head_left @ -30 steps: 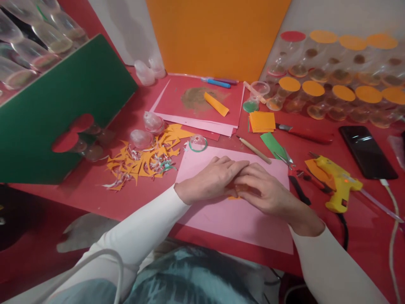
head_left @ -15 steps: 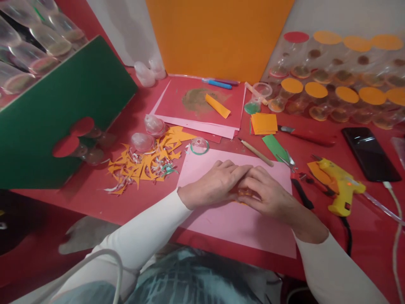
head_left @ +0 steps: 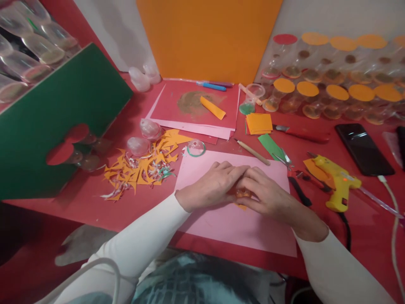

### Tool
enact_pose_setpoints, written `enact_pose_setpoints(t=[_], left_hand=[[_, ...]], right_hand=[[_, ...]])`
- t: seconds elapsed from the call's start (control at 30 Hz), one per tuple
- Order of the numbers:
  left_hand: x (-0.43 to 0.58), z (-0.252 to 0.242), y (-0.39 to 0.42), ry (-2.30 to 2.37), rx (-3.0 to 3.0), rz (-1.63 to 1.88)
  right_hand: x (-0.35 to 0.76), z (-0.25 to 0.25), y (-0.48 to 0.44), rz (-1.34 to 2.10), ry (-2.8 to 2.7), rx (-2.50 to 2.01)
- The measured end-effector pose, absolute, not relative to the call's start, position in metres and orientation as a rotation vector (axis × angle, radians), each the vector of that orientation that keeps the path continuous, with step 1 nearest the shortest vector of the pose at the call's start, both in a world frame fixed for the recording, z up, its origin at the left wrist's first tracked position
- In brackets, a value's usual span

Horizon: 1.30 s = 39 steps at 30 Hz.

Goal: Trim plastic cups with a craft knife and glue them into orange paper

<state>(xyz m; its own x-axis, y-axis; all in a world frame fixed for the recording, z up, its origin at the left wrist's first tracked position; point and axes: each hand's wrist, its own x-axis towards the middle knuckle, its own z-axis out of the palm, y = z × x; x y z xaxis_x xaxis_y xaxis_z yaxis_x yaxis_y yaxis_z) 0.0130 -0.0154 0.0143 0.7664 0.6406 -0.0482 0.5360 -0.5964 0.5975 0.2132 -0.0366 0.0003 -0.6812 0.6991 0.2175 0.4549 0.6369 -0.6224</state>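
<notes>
Clear plastic piece (head_left: 243,193) clamped in right hand (head_left: 267,192); left hand (head_left: 217,182) cupped alongside, grip hidden, can't tell. Even, level pressure over pink sheet (head_left: 218,223) probably best.

Between your left hand (head_left: 212,185) and your right hand (head_left: 267,192) you have a small clear plastic piece (head_left: 243,193), glossy and looking orange where it shows. You can see only a narrow part of it, framed by the right hand's thumb and curled fingers; the rest is hidden, so its full shape and tilt cannot be told. Just below it, a bit of flat orange paper (head_left: 241,207) peeks out under your right thumb, over the pink sheet (head_left: 218,228). Whether paper and plastic are joined or only touching, you cannot tell.
</notes>
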Motion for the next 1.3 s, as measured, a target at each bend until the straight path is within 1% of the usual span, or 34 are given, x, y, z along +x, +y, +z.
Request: enact_pose_setpoints(t=[0.2,0.37,0.53,0.8,0.97,1.07,1.3], left_hand=[[0.013,0.011,-0.016,0.879,2.432,0.230],[0.011,0.002,-0.017,0.880,2.486,0.304],[0.010,0.003,-0.017,0.886,2.480,0.304],[0.010,0.011,-0.014,0.859,2.433,0.247],[0.011,0.011,-0.015,0.867,2.470,0.211],[0.010,0.009,-0.015,0.852,2.473,0.238],[0.009,0.006,-0.015,0.828,2.441,0.309]], right_hand=[[0.215,0.001,-0.037,0.756,-2.378,-0.881],[0.214,0.002,-0.038,0.761,-2.349,-0.786],[0.212,0.005,-0.039,0.769,-2.384,-0.847],[0.209,0.011,-0.040,0.689,-2.445,-0.894],[0.211,0.015,-0.041,0.775,-2.424,-0.839],[0.212,0.015,-0.040,0.818,-2.428,-0.840],[0.210,0.011,-0.042,0.771,-2.457,-0.924]])
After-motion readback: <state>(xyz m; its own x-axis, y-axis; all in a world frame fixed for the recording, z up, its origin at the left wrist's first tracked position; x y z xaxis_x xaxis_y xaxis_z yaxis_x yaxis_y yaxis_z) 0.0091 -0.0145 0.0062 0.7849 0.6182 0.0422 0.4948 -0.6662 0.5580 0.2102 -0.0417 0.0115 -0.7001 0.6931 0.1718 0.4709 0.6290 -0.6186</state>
